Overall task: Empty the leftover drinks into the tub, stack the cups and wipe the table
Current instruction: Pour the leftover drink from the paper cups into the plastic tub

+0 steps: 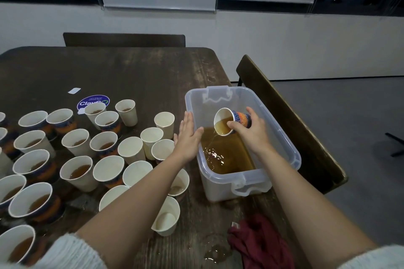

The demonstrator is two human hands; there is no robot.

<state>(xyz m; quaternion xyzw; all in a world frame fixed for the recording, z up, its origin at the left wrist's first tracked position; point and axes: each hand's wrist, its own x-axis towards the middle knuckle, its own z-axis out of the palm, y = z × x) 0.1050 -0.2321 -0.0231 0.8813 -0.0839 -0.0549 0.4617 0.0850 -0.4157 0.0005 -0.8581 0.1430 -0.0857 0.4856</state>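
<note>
The right hand [254, 132] holds a patterned blue-and-orange paper cup [231, 121] in a closed grip, tilted over the clear rectangular plastic tub [293, 155] at 3 o'clock on the dark wooden tabletop [131, 72]. Brown liquid streams from the cup into the tub. The left hand [188, 138] is open, fingers straight, against the tub's 9 o'clock wall. Many paper cups [78, 172], some still part full, crowd the 9 o'clock area. A crumpled dark red cloth [260, 244] lies at 6 o'clock beside a spilled puddle [215, 252].

Risk: steep tilting may splash liquid over the rim; a withdrawing forearm may topple nearby cups.
</note>
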